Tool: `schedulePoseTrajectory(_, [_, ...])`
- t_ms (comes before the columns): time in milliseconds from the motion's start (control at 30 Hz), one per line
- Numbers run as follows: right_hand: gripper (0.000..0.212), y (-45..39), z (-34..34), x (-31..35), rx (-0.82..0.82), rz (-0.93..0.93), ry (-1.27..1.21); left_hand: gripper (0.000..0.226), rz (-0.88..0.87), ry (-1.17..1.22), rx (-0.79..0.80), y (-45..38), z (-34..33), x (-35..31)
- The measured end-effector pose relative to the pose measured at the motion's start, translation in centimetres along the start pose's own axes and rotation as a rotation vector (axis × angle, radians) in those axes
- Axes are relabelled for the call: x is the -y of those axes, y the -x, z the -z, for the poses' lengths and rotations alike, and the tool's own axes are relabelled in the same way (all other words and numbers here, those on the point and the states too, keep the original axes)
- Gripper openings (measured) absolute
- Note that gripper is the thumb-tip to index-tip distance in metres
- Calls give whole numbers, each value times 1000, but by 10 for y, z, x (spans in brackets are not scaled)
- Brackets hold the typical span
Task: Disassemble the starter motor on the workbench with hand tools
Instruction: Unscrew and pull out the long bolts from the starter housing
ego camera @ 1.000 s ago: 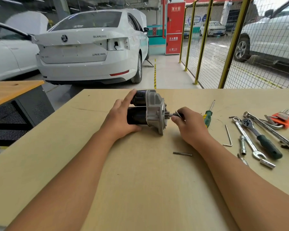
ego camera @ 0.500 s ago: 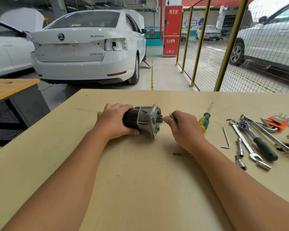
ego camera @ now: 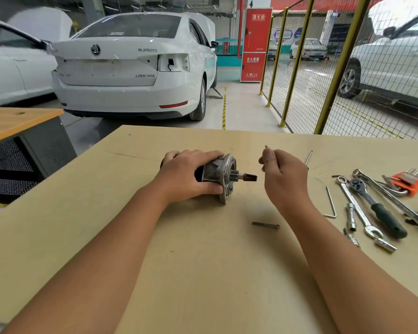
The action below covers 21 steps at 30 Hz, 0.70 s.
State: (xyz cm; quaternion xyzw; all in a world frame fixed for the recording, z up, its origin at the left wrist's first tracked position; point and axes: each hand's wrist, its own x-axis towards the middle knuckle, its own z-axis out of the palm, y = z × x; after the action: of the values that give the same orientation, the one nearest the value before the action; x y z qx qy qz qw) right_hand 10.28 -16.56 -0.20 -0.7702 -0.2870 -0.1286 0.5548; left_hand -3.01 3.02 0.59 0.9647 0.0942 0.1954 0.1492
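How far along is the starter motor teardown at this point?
Early stage. Done: one long bolt already lies loose on the workbench. In hand: the left hand grips the starter motor on its side, while the right hand holds a thin metal piece clear of the pinion end. Left: the nose housing is still on the body, and the ratchet lies unused.

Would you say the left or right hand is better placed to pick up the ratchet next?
Right: it is raised nearest the ratchet, pinching only a small part, while the left grips the motor.
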Motion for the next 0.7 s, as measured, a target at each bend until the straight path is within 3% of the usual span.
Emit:
schedulePoseTrajectory(233, [33,9,-1,7,35,42,-146,41,-45,544,-147,1,1,13])
schedulePoseTrajectory(300, [32,11,-4,9,88,52,-161,43,-58,547,-148,0,3,15])
schedulePoseTrajectory(400, [10,14,-5,12,165,65,-172,43,-75,544,-154,0,4,16])
schedulePoseTrajectory(700, [9,12,10,13,449,172,-79,48,-83,476,-159,-1,3,15])
